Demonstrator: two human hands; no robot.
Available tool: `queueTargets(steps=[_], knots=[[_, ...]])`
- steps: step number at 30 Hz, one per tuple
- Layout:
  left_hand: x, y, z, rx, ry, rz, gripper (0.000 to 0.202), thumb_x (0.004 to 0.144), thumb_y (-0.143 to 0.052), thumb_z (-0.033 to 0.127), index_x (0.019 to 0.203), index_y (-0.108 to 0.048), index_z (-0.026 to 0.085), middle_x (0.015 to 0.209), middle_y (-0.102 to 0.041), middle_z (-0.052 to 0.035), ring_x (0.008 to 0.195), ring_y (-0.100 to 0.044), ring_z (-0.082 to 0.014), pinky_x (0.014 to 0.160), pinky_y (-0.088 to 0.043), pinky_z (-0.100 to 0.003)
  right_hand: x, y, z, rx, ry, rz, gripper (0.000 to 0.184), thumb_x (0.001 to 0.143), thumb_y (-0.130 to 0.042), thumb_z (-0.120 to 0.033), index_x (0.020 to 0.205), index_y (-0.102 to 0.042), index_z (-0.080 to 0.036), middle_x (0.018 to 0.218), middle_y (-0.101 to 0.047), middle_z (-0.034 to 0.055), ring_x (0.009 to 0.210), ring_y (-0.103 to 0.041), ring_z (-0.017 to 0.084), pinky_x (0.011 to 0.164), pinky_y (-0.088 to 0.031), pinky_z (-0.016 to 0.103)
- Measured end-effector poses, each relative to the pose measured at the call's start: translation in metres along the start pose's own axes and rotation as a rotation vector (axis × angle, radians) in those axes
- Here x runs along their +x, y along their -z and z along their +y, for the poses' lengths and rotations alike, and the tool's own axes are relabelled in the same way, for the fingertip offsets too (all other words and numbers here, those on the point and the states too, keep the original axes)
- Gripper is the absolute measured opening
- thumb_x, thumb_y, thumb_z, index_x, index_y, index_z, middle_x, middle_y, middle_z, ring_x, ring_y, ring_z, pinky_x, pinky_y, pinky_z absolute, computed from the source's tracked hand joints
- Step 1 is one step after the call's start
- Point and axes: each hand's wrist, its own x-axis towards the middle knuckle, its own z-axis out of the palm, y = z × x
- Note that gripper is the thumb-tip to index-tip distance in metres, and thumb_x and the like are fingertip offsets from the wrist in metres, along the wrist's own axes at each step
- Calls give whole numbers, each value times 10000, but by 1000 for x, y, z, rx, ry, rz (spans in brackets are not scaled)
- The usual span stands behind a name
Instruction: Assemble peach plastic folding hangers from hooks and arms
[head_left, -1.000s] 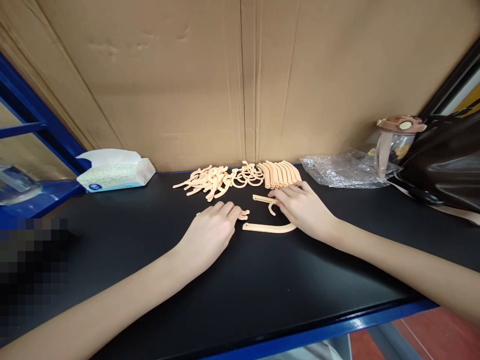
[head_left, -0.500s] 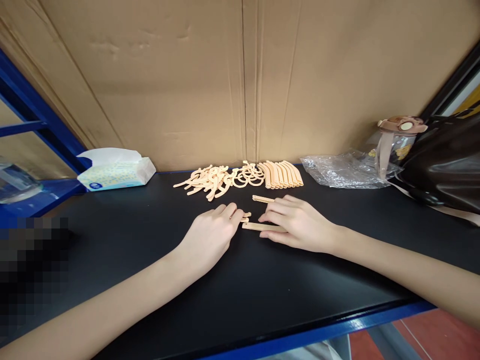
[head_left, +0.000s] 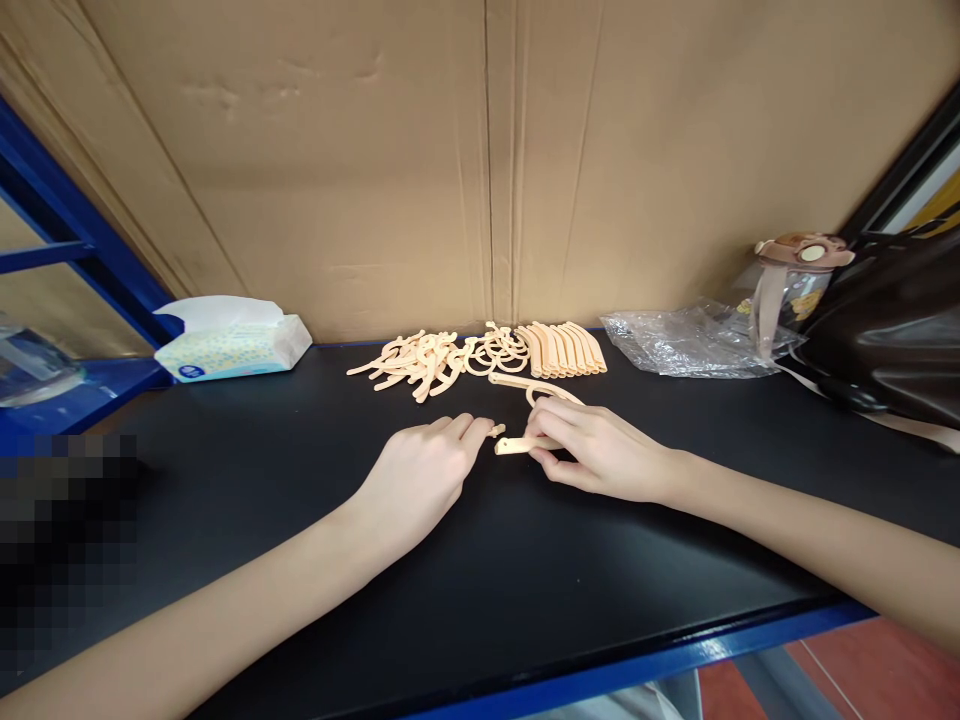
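My left hand (head_left: 424,462) is closed, its thumb and fingers pinched on a small beige plastic piece (head_left: 498,430). Only that piece's tip shows; the rest is hidden by the fingers. Across a narrow gap, my right hand (head_left: 604,450) grips a flat beige plastic strip (head_left: 512,446) with a hole near its end. The strip points left toward the left hand. Just beyond the right fingers lies a second beige strip (head_left: 514,381), with a curved loop beside it partly covered by the hand. Whether the right hand touches this one I cannot tell.
At the back of the black table (head_left: 300,600) lie a loose heap of curved beige pieces (head_left: 424,362), several beige rings (head_left: 499,350) and a neat row of beige strips (head_left: 562,348). A tissue pack (head_left: 232,345) stands left; clear plastic film (head_left: 675,340), a bottle (head_left: 795,285) and a dark bag (head_left: 892,330) sit right.
The strip in my right hand has turned and shifted slightly right, with the fingers now closed on it. The strip beyond that hand has moved back and left, exposing a curved loop.
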Motion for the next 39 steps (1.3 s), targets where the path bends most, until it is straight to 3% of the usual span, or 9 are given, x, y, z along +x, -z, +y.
queueTargets(steps=[5,14,20,25,32,35,39], knots=[[-2,-7,-1,-22,1,111,267,877,-439,51,1088,-569,149,945,-676,-32,761,-657,-179,559,-472,-268,-1,-1,-1,-87,-48,-23,127,916,-367,-179,893,-491,-168,914,-562,46,646,-512,113,539,-388,226],[-2,-3,5,-61,18,278,217,905,-384,104,1072,-514,152,870,-661,-1,751,-641,-151,521,-407,-245,-3,-6,5,-226,-75,17,161,952,-351,-224,878,-483,-170,760,-615,17,597,-569,141,539,-359,260],[-3,0,10,-135,87,254,112,913,-456,276,967,-467,179,706,-616,39,551,-591,-125,406,-265,-212,-5,-8,6,-96,-101,50,92,930,-420,-236,905,-487,-179,811,-635,4,632,-589,123,545,-373,242],[-2,-4,8,-189,92,155,63,925,-371,180,882,-415,195,698,-607,48,509,-562,-117,410,-251,-203,-6,-7,5,-55,-73,59,116,943,-430,-270,911,-497,-182,827,-644,9,641,-587,118,557,-381,233],[2,0,4,-292,96,76,96,941,-295,238,872,-356,212,607,-551,60,457,-526,-132,430,-269,-208,-7,-7,4,-40,-51,81,131,947,-435,-278,904,-506,-177,818,-638,6,610,-564,108,549,-385,229],[0,2,7,-322,120,71,37,898,-310,231,919,-336,215,543,-498,81,409,-497,-140,421,-257,-212,-6,-7,5,-48,-44,90,131,946,-439,-282,912,-512,-177,829,-643,9,632,-584,115,550,-386,231],[-1,1,10,-325,144,84,156,792,-378,209,931,-308,216,578,-503,73,423,-494,-142,422,-274,-216,-6,-7,5,-43,-43,89,131,945,-442,-282,933,-522,-179,834,-652,10,599,-566,108,546,-376,227]])
